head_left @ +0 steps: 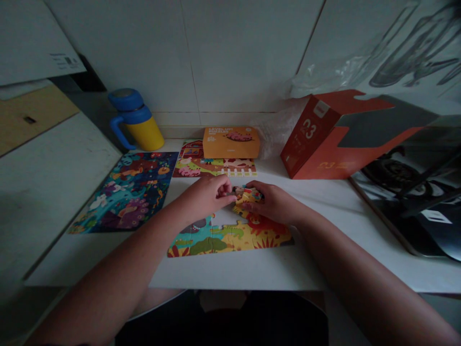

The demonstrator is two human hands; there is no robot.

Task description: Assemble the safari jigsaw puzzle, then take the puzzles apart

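Observation:
A partly joined jigsaw puzzle (230, 238), with a lion, a crocodile and bushes on it, lies on the white tabletop in front of me. Over its upper edge, my right hand (266, 199) is closed around several loose puzzle pieces (248, 193). My left hand (211, 194) meets them from the left, thumb and forefinger pinched on the edge of a puzzle piece. Its picture is hidden by my fingers. The lion part of the puzzle runs beneath my right hand.
A dark-blue animal puzzle (131, 192) lies left; a farm puzzle (198, 167) lies behind, under an orange puzzle box (230, 142). A blue-and-yellow jug (139, 122) stands back left. Right are a large red box (324, 139), clear plastic wrap (281, 129) and a black stove (403, 206).

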